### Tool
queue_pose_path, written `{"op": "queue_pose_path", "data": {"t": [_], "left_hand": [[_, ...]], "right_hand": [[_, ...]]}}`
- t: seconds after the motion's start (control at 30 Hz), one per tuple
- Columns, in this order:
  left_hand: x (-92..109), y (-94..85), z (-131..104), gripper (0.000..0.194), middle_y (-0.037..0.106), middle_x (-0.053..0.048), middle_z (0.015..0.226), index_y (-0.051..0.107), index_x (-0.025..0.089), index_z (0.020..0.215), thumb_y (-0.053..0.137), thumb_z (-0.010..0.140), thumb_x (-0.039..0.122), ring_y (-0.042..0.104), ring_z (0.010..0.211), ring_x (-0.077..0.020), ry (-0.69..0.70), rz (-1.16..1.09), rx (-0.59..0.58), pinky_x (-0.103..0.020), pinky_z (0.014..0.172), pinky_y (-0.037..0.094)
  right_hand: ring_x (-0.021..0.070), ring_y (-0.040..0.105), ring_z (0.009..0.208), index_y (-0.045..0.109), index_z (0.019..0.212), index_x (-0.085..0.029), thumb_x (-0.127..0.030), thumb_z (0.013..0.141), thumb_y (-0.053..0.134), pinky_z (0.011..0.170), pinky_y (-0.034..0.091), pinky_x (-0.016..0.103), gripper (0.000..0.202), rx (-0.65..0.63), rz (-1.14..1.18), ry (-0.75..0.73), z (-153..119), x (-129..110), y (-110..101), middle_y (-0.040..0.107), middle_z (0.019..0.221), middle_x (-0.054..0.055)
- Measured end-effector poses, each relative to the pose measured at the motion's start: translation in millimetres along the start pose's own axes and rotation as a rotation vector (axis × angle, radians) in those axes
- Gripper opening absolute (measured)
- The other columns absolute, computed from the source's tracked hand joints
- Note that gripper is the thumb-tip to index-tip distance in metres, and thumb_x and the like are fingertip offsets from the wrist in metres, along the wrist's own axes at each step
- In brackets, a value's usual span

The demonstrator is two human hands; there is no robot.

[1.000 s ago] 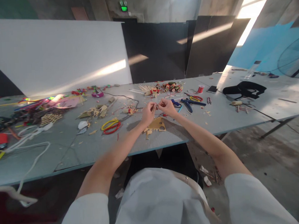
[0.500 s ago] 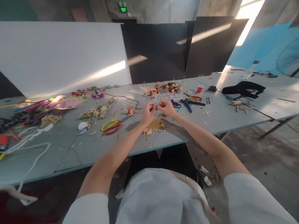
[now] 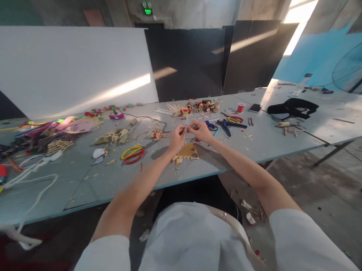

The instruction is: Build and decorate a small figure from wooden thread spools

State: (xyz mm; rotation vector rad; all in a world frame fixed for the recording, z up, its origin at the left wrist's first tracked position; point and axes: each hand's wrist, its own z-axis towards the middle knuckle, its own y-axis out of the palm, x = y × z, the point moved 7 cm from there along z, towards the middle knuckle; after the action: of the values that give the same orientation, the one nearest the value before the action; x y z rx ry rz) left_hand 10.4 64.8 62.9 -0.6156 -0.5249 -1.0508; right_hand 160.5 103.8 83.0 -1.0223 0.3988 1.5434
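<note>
My left hand (image 3: 178, 136) and my right hand (image 3: 199, 130) meet fingertip to fingertip above the table. Both are closed in a pinch around something too small to make out. Under them lies a tan sheet (image 3: 186, 152) with round holes and a ragged edge. Left of it rest scissors with yellow and red handles (image 3: 132, 153). A small bundle with a red band (image 3: 154, 135) lies just left of my left hand. Past my right hand are a blue tool, probably a glue gun (image 3: 211, 125), and dark blue pliers-like cutters (image 3: 226, 127).
Bundled sticks and red-banded rolls (image 3: 208, 105) are heaped at the back. A red thread spool (image 3: 240, 107), a phone (image 3: 255, 108) and a black cloth item (image 3: 293, 107) lie to the right. Coloured odds and ends (image 3: 68, 127) and a white power strip (image 3: 45, 160) crowd the left side.
The view has shifted slightly, so the scene sits a little further left. My hands stay together in the same pinch, with only slight finger movement.
</note>
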Motion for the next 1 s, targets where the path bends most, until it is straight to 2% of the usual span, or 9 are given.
{"op": "queue_pose_path", "data": {"t": [0.3,0.5,0.7,1.0], "left_hand": [[5,0.9,0,0.048,0.077,-0.007,0.077,0.065,0.023,0.098,0.053,0.104,0.069,0.076,0.076,-0.0227,0.009,0.026,-0.039,-0.034,0.074,0.056],[1,4.9,0,0.045,0.078,-0.006,0.084,0.061,0.023,0.102,0.05,0.107,0.065,0.072,0.074,-0.0191,0.012,0.042,-0.056,-0.031,0.07,0.051],[3,5.0,1,0.045,0.072,-0.004,0.075,0.057,0.024,0.1,0.046,0.107,0.067,0.068,0.067,-0.0181,0.041,0.052,-0.045,-0.031,0.066,0.046],[2,2.3,3,0.046,0.061,0.002,0.065,0.056,0.024,0.099,0.046,0.107,0.068,0.056,0.055,-0.0154,0.03,0.044,-0.001,-0.03,0.058,0.039]], "right_hand": [[0.016,0.065,0.069,0.064,0.083,-0.02,-0.055,0.087,0.07,0.062,0.047,0.025,0.036,-0.004,0.053,-0.004,0,-2,2,0.073,0.077,0.005],[0.0121,0.059,0.061,0.063,0.083,-0.018,-0.05,0.086,0.069,0.056,0.041,0.022,0.032,-0.014,0.033,-0.001,-1,-4,2,0.07,0.072,0.003],[0.0085,0.049,0.053,0.063,0.086,-0.018,-0.047,0.088,0.067,0.05,0.033,0.021,0.029,-0.022,0.009,-0.017,-2,-7,3,0.067,0.068,0.001],[0.0128,0.062,0.062,0.064,0.09,-0.017,-0.047,0.088,0.069,0.054,0.041,0.021,0.031,-0.001,0.021,-0.027,-1,-10,3,0.071,0.074,0.004]]}}
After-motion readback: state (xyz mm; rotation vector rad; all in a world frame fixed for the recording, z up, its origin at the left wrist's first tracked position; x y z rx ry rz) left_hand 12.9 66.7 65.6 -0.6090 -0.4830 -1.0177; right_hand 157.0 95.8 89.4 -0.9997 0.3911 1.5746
